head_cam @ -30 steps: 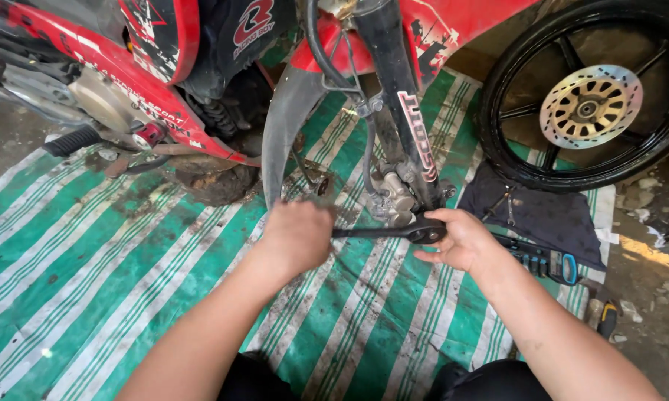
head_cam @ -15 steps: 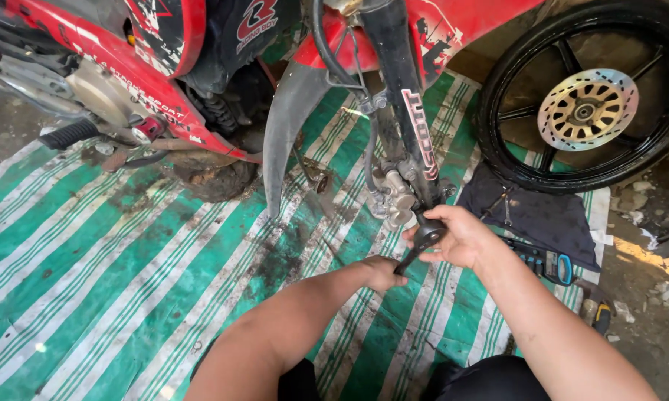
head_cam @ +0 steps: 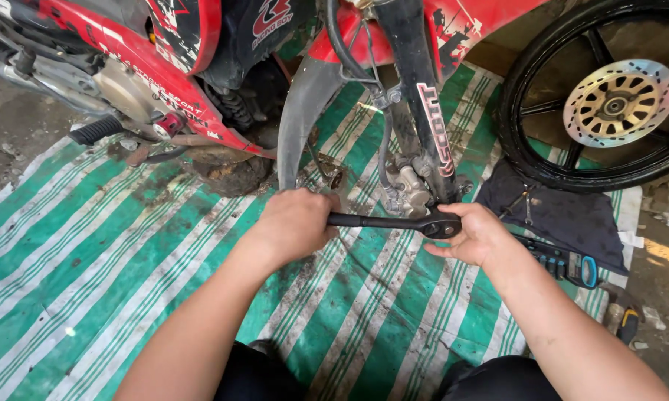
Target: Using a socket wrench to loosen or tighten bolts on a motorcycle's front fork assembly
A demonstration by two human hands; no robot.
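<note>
Gripping ratchet wrench point(head_cam: 382, 220) handle with left hand point(head_cam: 296, 223), fist closed round it — right hand point(head_cam: 474, 236) cupping wrench head, fingers curled, at fork bottom point(head_cam: 434, 174) beside brake caliper point(head_cam: 408, 189). Judging bolt-turning step underway; next swing needing head kept seated. Socket set point(head_cam: 564, 265) lying open on striped tarp point(head_cam: 89, 282) — contents unclear.

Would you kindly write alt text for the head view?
Left hand grips a black ratchet wrench by its handle while the right hand steadies its head at a red motorcycle's fork, above a green striped tarp.
</note>
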